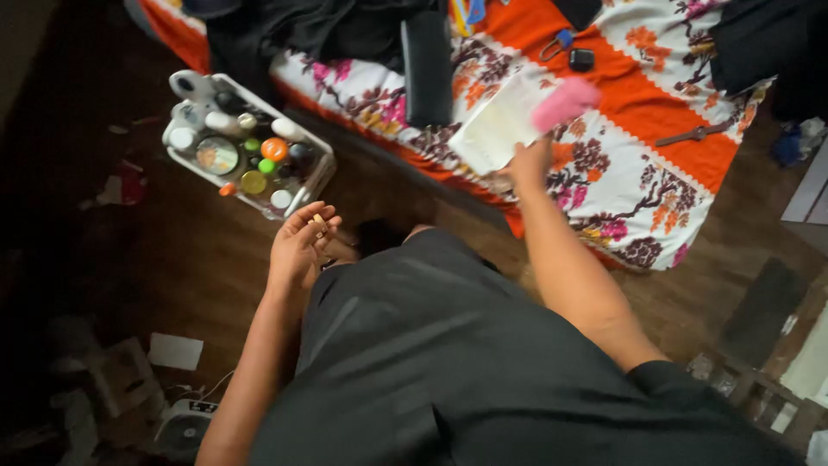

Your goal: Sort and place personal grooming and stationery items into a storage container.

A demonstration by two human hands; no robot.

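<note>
Nearest the camera was dark clothing (483,362) across my lap, filling the lower middle of the view. Just beyond it, my left hand (302,242) was raised palm-up over the wooden floor (190,259), fingers loosely curled around something small and pale (317,222); what it was could not be made out. My right hand (528,162) reached further out, to the edge of the bed, and gripped the near corner of a cream-coloured flat tray or lid (498,129). On its far corner lay a pink fuzzy object (565,102); whether it rested on the tray or on the cover beside it was not certain.

Judged from this position, the tray was best handled level and gripped firmly at the corner, since a one-corner hold tends to let the far end droop and the pink object could slide off. Support from the left hand would have steadied it, once the small item was set down.

Left of the bed, on the floor, stood a white basket (321,168). It held round jars and bottles packed upright: white caps, one orange lid (274,148), green and yellow lids (254,181), and a wide round tin (217,155).

Farther off, the floral orange-and-white bed cover (655,129) carried a dark upright case (427,65), a small black key fob (581,59) and a brown strap (694,134).
</note>
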